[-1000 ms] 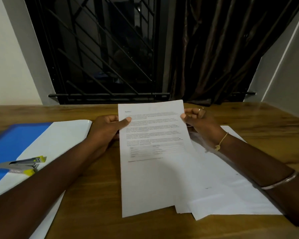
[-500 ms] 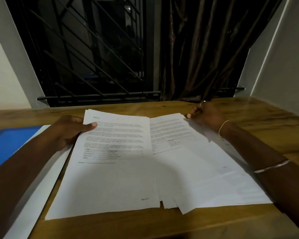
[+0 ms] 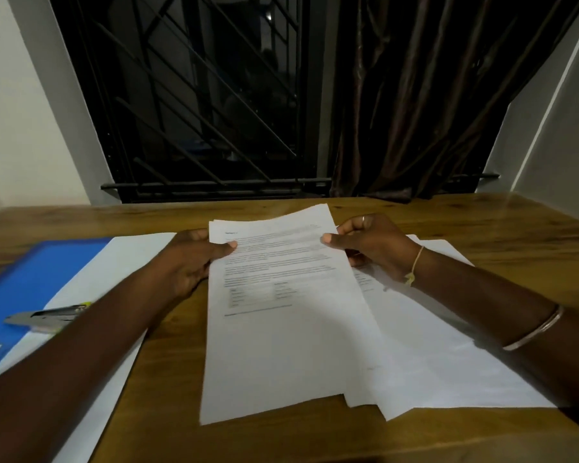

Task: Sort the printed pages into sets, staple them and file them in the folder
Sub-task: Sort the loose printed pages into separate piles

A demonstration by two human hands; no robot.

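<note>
A thin set of printed pages [image 3: 281, 329] lies in the middle of the wooden table, its top edge lifted. My left hand [image 3: 194, 262] pinches the set's upper left edge, thumb on top. At the upper right edge my right hand [image 3: 368, 245] pinches the same sheets. Under and to the right of the set spreads a loose pile of more printed pages [image 3: 448, 362]. An open blue folder [image 3: 30, 289] with a white inner sheet lies at the left. On it rests a grey and yellow stapler [image 3: 47, 317], partly hidden by my left forearm.
The table [image 3: 515, 228] butts against a wall with a barred dark window [image 3: 198, 111] and a brown curtain [image 3: 432, 95]. Bare wood shows at the far right and along the near edge.
Half a second ago my left hand held one sheet off to the left of the pile. That sheet has come back onto the set, and both hands now pinch its top corners.
</note>
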